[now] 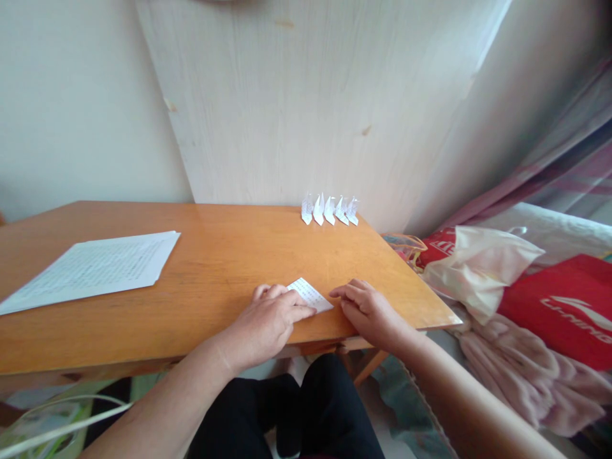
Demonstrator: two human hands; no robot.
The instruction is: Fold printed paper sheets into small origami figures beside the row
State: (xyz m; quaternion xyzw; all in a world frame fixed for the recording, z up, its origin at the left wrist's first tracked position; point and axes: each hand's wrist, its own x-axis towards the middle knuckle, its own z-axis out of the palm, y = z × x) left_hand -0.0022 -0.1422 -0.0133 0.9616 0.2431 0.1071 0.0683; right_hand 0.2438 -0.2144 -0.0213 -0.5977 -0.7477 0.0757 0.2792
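A small piece of printed white paper [310,294] lies flat on the orange wooden table [215,268] near its front edge. My left hand [270,322] rests palm down on the paper's left part, fingers pressed together on it. My right hand [366,309] lies just right of the paper, fingers curled and pointing at its right corner, touching or nearly touching it. At the table's back edge stand several small folded white paper figures [329,210] in a row.
A stack of printed sheets [95,268] lies on the table's left. A pale wooden board [306,95] leans against the wall behind. To the right are a red bag [559,306], a plastic bag [473,261] and pink cloth [521,370]. My dark-trousered legs show below the table.
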